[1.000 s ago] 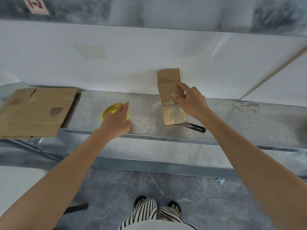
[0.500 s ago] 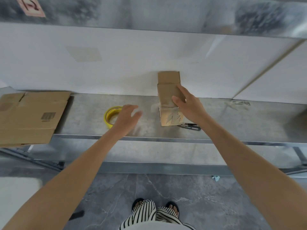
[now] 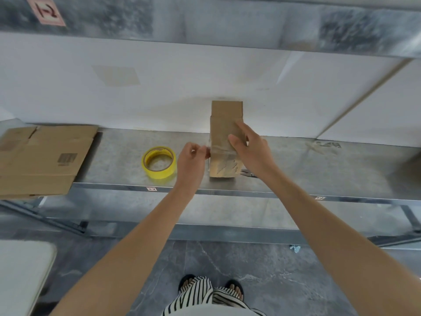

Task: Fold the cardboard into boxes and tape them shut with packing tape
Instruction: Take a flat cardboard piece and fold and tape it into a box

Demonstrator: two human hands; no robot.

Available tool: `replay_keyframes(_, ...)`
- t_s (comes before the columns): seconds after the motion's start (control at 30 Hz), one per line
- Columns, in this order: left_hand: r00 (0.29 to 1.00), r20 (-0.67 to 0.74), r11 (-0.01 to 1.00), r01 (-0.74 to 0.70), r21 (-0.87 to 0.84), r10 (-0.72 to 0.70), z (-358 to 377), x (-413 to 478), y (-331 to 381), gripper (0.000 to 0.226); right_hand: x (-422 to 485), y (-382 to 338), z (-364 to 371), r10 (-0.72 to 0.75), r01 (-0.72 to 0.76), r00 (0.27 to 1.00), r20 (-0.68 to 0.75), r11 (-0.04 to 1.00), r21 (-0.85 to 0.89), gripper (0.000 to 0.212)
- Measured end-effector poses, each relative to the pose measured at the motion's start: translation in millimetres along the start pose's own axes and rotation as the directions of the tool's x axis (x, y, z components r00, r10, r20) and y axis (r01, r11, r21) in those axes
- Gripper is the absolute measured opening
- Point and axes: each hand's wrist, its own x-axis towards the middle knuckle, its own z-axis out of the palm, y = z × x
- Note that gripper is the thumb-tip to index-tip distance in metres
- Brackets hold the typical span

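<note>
Head view: box (image 3: 220, 128) stands on shelf (image 3: 319, 172) against wall, top flap up. Your right hand (image 3: 250, 151) grips box, thumb on front face. Your left hand (image 3: 192, 160) pinches end of tape strip (image 3: 218, 149) at box's left edge (clear film, hard to see). Brace box, pull strip taut, wrap round corner, rub flat. Tape roll (image 3: 160, 174) lies just left.
</note>
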Motion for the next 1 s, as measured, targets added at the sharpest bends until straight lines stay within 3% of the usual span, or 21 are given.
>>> replay_keyframes(0.17,0.995,-0.098,0.998,0.007,0.064,0.0,5,-11,-15,0.014,-7,-1,9,-0.012,0.013,1.0,0.029,0.999,-0.046,0.049)
replay_keyframes(0.3,0.997,-0.073,0.989,-0.005,0.146,0.016,9,-2,-16,0.021,-3,6,5,0.011,-0.011,0.998,0.063,1.0,0.002,0.045)
replay_keyframes(0.47,1.0,-0.005,1.0,-0.013,-0.003,0.013,9,11,-4,0.033,0,13,4,0.033,-0.053,0.988,0.148,0.99,0.133,0.045)
replay_keyframes(0.6,0.965,0.148,0.93,-0.249,0.271,0.215,28,1,3,0.045,-5,9,11,0.04,-0.06,0.993,0.111,0.982,0.177,0.049)
replay_keyframes(0.8,0.927,0.154,0.846,-0.376,0.378,0.343,26,4,-13,0.043,-16,15,25,-0.033,0.034,0.999,-0.021,0.998,0.046,0.044)
replay_keyframes(0.9,0.895,0.257,0.793,-0.443,0.419,0.365,17,8,-10,0.044,-12,21,12,-0.058,0.055,0.997,0.044,0.996,0.066,0.043)
replay_keyframes(1.0,0.866,0.387,0.703,-0.489,0.517,0.317,6,15,-4,0.055,-8,32,0,-0.111,0.122,0.978,0.177,0.991,-0.051,0.053)
